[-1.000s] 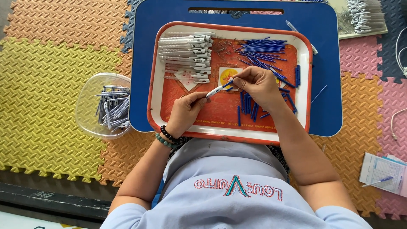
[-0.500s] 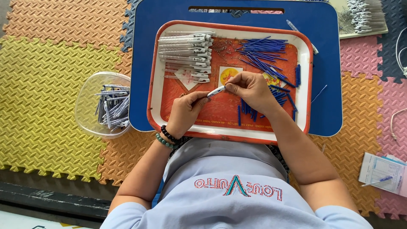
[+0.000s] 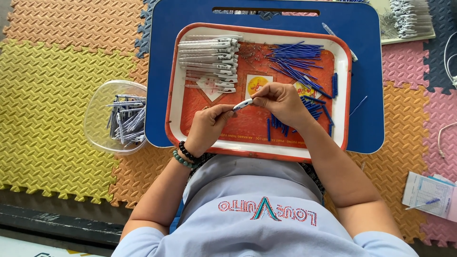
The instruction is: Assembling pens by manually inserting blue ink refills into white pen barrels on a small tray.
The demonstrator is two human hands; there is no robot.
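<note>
White plastic pen barrel (image 3: 243, 104) is held over the middle of the orange-rimmed plastic tray (image 3: 173, 102), which rests on a blue lap desk (image 3: 366, 71). The left hand (image 3: 209, 126) is closed on its lower end, and the right hand (image 3: 281, 102) is pinched at its upper tip. An assembly step appears to be in hand, probably the seating of a part into the barrel, though the part itself cannot be made out. Thin blue refills (image 3: 295, 59) are piled toward the tray's far right corner, and white barrels (image 3: 209, 59) are stacked toward its far left. A steady pinch and straight alignment are likely called for next. Finished pens sit in a clear plastic bowl (image 3: 97, 119) off the desk's left edge.
</note>
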